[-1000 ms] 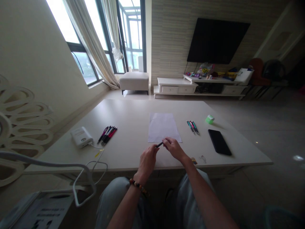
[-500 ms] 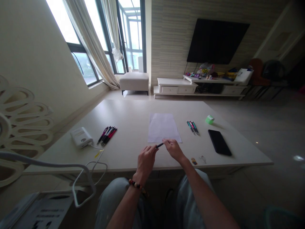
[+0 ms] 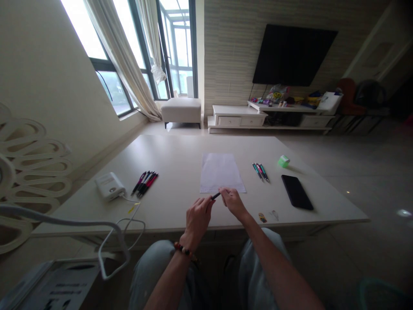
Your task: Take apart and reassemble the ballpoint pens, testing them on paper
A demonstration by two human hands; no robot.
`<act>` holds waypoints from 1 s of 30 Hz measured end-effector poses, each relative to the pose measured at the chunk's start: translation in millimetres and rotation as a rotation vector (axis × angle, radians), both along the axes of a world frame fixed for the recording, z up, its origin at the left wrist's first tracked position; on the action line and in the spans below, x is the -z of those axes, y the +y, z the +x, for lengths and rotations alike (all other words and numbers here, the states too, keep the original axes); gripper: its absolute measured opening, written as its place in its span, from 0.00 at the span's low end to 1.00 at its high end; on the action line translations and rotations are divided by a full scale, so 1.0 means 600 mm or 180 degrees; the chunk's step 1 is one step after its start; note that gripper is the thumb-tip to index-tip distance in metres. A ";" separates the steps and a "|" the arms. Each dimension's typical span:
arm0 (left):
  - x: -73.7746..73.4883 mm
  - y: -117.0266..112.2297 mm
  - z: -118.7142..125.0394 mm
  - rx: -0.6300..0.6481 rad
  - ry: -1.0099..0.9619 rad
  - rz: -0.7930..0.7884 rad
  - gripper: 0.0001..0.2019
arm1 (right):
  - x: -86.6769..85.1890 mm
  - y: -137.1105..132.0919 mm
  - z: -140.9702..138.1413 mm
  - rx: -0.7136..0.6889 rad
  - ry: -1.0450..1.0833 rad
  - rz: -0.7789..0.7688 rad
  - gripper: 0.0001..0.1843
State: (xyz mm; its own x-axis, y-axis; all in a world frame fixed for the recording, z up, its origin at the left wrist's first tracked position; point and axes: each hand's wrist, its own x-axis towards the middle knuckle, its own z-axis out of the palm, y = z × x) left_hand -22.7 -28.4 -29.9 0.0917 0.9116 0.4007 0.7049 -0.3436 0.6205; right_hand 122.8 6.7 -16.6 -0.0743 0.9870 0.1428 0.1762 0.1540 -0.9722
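Note:
A dark pen (image 3: 215, 196) is held between both my hands over the near edge of a white sheet of paper (image 3: 222, 171). My left hand (image 3: 198, 215) is closed on one end of it, and a beaded bracelet circles that wrist. The fingers of my right hand (image 3: 232, 202) pinch the other end. Both pen ends are hidden by the fingers. Several pens (image 3: 146, 183) lie in a bunch to the left on the white table (image 3: 174, 172). Another small group of pens (image 3: 260, 172) rests to the right of the paper.
At the right lie a black phone (image 3: 297, 192) and a green-and-white block-like object (image 3: 284, 161). Near the front edge are a small yellow item (image 3: 262, 217) and a clear ring-like piece (image 3: 274, 214). A white charger box (image 3: 110, 186) trails a cable (image 3: 130, 220) off the left side.
Both hands stay almost in place on the pen. The view shifts very slightly; nothing else visibly moves.

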 end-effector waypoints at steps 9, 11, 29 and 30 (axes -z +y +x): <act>-0.005 0.033 -0.013 0.0174 -0.3863 -0.1258 0.18 | -0.006 -0.027 -0.023 -0.0713 0.0004 0.0292 0.25; -0.002 0.037 -0.012 0.0387 -0.4082 -0.1425 0.20 | -0.004 -0.036 -0.038 -0.0813 -0.0011 0.0417 0.25; 0.051 0.033 0.026 -0.0150 0.1371 -0.0077 0.22 | -0.015 0.028 0.089 0.0064 0.3157 -0.0629 0.20; 0.051 0.031 0.027 -0.0152 0.1459 -0.0075 0.22 | -0.014 0.025 0.091 -0.0039 0.3356 -0.0675 0.21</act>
